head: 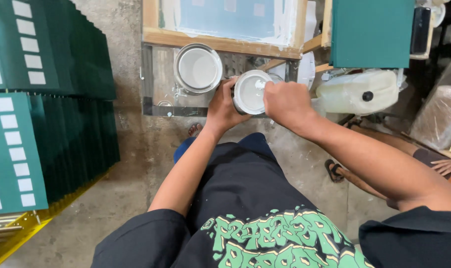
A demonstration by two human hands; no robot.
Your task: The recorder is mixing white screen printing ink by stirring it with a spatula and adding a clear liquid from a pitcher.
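My left hand (224, 105) grips the side of a small round tin (250, 92) filled with white paint, held over the edge of a glass shelf (161, 94). My right hand (286, 102) is closed over the tin's right rim, and whatever it pinches there is hidden by the fingers. A second, larger open tin of white paint (198, 68) stands on the glass just left of the held one.
A wooden-framed printing screen (225, 25) lies above the glass. Stacks of dark green sheets with white squares (47, 99) fill the left. A green board (371, 32) and a translucent plastic jug (357, 92) sit at right. Another person's legs in sandals (364, 164) are at right.
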